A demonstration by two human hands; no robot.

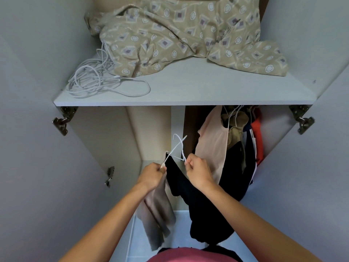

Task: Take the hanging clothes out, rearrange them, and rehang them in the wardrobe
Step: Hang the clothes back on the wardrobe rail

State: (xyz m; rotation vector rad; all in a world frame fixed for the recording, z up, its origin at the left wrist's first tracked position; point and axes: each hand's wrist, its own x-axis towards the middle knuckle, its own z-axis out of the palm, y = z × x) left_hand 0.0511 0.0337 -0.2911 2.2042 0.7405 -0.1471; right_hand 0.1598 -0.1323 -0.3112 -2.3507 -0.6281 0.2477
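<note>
Head view: open wardrobe (pixel 117 133), doors swung wide. Left hand (pixel 152 175) curled around one end of a white wire hanger (pixel 174 148), pinching a beige garment (pixel 156 210) that dangles below the fist. Right hand (pixel 198 172) clenched on the twisted neck of a white hanger, a black garment (pixel 188 195) draped beneath and between both hands (two hooks crossing above, hard to separate). Held in front of the empty left half of the hanging space. Further right, hanging clothes (pixel 238 140) bunched together, a pale pink top (pixel 213 140) nearest. Up on the shelf (pixel 188 95), a patterned bedsheet (pixel 179 35) beside a coiled white cable (pixel 98 80).
</note>
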